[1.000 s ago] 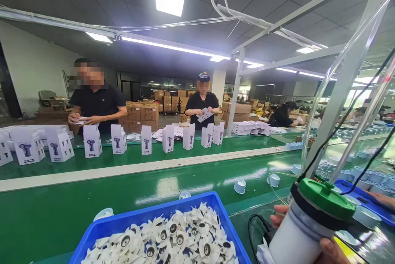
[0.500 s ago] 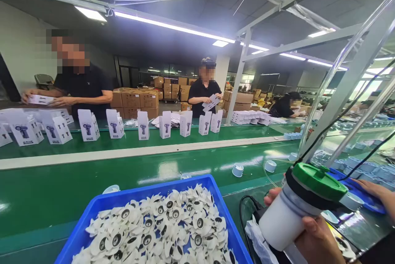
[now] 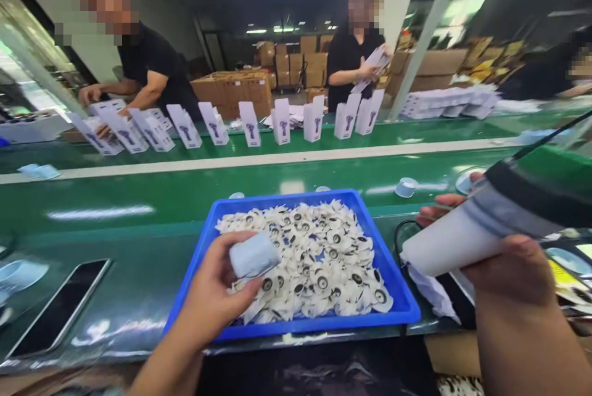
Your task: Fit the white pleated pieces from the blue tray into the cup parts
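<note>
My left hand [image 3: 222,288] is closed round a light blue round plastic part [image 3: 254,255], holding it above the near left part of a blue tray [image 3: 296,328]. In the tray lie many white fan impellers [image 3: 319,254] with dark round centres. On the right, my right hand [image 3: 513,266] grips a thick white cylinder [image 3: 456,239], its fingers behind and its thumb in front. The cylinder is tilted, its white end pointing down to the left. A black band and a green cap [image 3: 555,180] are at its upper end, blurred by motion.
A phone [image 3: 60,306] lies left of the tray, near light blue parts [image 3: 23,276]. Another blue ring [image 3: 406,187] rests on the green belt [image 3: 152,189]. White cartons [image 3: 280,121] stand in a row beyond. Two people work across the belt. A black cable [image 3: 398,232] lies right of the tray.
My view has swung left and down. My left hand has come into view with the light blue part. The white cylinder stays in my right hand and leans over more.
</note>
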`<state>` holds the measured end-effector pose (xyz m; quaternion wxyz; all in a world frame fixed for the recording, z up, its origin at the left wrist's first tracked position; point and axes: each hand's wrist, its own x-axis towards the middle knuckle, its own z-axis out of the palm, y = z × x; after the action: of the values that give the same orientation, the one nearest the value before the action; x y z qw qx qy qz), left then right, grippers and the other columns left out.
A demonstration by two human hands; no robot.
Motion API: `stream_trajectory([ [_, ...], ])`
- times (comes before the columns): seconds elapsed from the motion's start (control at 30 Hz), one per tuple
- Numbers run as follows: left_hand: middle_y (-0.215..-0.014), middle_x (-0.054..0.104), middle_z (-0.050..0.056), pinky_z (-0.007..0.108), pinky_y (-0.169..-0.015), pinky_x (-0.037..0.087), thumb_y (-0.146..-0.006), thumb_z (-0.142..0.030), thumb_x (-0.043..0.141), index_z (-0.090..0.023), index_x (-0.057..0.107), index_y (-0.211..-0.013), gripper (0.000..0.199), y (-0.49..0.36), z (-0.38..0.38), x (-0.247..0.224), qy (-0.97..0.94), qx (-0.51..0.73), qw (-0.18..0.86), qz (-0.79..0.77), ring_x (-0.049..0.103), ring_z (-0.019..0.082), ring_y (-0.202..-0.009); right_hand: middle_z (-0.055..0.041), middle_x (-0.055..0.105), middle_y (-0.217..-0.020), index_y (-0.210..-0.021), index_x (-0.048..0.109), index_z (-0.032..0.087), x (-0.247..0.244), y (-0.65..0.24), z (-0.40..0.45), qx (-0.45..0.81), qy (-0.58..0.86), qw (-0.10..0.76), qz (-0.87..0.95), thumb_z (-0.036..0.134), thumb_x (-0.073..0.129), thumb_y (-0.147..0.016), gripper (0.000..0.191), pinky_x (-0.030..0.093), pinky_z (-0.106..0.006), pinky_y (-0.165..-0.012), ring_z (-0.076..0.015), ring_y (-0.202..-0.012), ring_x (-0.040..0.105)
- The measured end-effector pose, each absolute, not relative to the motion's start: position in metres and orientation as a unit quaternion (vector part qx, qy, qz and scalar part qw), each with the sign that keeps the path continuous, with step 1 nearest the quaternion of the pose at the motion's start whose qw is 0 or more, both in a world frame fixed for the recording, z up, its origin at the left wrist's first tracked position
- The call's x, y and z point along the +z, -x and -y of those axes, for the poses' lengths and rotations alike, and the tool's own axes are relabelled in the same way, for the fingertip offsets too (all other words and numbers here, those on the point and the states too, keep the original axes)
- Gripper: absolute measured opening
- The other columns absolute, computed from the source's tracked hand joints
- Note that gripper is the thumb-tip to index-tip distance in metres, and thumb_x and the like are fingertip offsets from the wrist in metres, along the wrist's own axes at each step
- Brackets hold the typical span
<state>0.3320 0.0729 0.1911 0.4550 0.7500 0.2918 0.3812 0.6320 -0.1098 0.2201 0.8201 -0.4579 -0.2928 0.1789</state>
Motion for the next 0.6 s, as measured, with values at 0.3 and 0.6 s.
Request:
stream_trajectory([
  [0.3,-0.112,0.067,0.009,0.033,-0.081,0.051,-0.068,-0.030,0.070,-0.021,0.053,-0.119,0.055,-0.368,-0.060,0.175,-0.711,0.250,0.639,-0.154,0.065,0.025,-0.100,0.0020,0.069,-0.089,-0.109,0.069,0.031,0.256,-0.618,0.092,0.219,0.450,0.815,0.291,0.055,0.090,-0.039,0.077,0.055,-0.042,-0.074,-0.0230,-0.078,0.069],
  [0.6,-0.097,0.065,0.002,0.032,-0.081,0.049,-0.071,-0.032,0.080,-0.023,0.053,-0.116,0.053,-0.397,-0.029,0.198,-0.880,0.256,0.393,-0.067,0.063,0.020,-0.087,0.0042,0.060,-0.080,-0.148,0.036,0.019,0.303,-0.561,0.065,0.381,0.272,0.794,0.388,0.076,0.046,-0.078,0.092,0.051,-0.031,-0.070,-0.0144,-0.071,0.063],
])
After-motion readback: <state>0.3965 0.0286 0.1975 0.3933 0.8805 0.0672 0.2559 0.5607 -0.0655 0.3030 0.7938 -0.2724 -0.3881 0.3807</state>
